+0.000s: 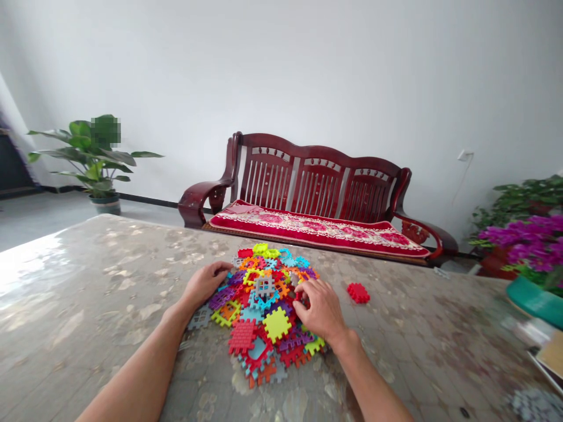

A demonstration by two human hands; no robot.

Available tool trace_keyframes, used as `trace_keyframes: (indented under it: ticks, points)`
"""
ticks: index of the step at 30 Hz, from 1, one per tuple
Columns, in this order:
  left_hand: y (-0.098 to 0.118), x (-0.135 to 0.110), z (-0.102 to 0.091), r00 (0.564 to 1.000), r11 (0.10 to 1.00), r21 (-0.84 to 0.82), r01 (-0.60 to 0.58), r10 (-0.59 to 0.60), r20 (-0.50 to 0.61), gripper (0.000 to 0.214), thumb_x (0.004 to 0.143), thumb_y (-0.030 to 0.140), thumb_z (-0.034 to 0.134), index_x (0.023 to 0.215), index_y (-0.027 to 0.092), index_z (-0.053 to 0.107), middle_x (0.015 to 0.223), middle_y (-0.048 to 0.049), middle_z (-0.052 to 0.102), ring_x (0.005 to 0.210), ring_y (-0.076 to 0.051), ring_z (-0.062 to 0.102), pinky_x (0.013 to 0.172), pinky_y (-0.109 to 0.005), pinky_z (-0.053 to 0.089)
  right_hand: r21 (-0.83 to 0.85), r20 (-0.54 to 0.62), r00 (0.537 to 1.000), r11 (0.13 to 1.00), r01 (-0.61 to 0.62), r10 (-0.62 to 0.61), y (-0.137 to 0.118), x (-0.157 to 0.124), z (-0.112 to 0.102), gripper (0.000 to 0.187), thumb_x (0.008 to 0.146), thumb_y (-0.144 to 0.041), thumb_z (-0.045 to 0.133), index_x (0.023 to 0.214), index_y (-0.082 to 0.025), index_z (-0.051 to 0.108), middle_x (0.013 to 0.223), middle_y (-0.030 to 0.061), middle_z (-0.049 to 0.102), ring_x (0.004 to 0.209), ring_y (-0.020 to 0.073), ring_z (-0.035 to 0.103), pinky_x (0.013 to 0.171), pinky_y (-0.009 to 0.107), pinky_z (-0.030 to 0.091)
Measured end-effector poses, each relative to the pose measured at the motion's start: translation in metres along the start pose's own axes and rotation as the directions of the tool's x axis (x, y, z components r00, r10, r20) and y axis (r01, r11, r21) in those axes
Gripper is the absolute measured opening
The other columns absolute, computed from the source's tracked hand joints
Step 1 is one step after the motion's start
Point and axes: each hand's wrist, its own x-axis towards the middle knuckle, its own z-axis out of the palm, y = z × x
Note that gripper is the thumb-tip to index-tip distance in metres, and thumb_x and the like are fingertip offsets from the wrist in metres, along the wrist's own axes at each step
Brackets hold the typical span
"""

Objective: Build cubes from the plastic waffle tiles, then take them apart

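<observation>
A heap of colourful plastic interlocking tiles [264, 310] lies on the marbled table [88, 305] in front of me. My left hand [206, 282] rests on the heap's left edge, fingers curled over the purple and red tiles there. My right hand [320, 309] sits on the heap's right side, fingers bent and pinching at a red tile. A lone red tile [358, 292] lies apart on the table, just right of my right hand.
A dark red wooden bench [308, 193] with a floral cushion stands behind the table. A potted plant [94, 158] is at the far left. Purple flowers [528, 240] and a teal pot [534, 302] crowd the table's right edge.
</observation>
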Motion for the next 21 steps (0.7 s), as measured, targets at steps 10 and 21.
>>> trace_keyframes:
  ticks: [10, 21]
  points:
    - [-0.003, 0.001, 0.002, 1.000, 1.000, -0.011, 0.003, -0.003, 0.000, 0.036, 0.076, 0.035, 0.049, 0.103, 0.023, 0.070, 0.096, -0.0004, 0.077, 0.088, -0.021, 0.068, 0.081, -0.027, 0.049, 0.556, -0.068, 0.962, 0.811, -0.183, 0.264, 0.030, 0.004, -0.010, 0.009, 0.073, -0.028, 0.054, 0.070, -0.021, 0.059, 0.063, -0.0018, 0.059, 0.059, 0.0143, 0.053, 0.058, 0.024, 0.041]
    - [-0.004, 0.002, 0.002, 1.000, 1.000, -0.006, 0.012, -0.012, -0.001, 0.037, 0.074, 0.035, 0.050, 0.102, 0.024, 0.072, 0.092, 0.0006, 0.077, 0.084, -0.020, 0.068, 0.079, -0.026, 0.049, 0.636, -0.001, 0.894, 0.691, -0.345, 0.448, 0.085, -0.007, 0.003, 0.017, 0.066, -0.034, 0.056, 0.074, -0.020, 0.062, 0.068, 0.0015, 0.065, 0.065, 0.0181, 0.058, 0.063, 0.029, 0.048]
